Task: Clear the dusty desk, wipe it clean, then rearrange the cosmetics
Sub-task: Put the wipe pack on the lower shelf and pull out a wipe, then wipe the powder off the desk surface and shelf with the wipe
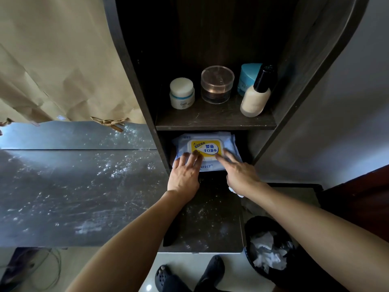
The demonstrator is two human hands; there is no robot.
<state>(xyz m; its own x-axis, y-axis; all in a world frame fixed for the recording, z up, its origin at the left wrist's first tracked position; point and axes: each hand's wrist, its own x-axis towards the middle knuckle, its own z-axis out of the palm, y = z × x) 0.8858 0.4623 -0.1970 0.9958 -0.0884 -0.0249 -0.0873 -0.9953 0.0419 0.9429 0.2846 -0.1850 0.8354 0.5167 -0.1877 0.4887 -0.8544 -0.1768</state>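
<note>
Fingers [194, 157] of left hand [184, 175] spread flat on wet-wipe pack [207, 149], centre frame; right hand [242, 173] fingers straight at its yellow lid. Apparently fetching a wipe for dusty desk [73, 186], left; next, lifting the lid. Cosmetics [216, 85] on shelf [210, 121] just above, cramping the reach; waste bin [249, 234] lower right.

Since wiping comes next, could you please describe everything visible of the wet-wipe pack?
The wet-wipe pack is a soft pale-blue plastic pouch lying flat in the shelf unit's lower compartment. A yellow-and-white flip lid with blue print sits on top, apparently closed. The left hand rests on its front-left edge; the right hand touches the lid's front-right corner with its fingers.
</note>
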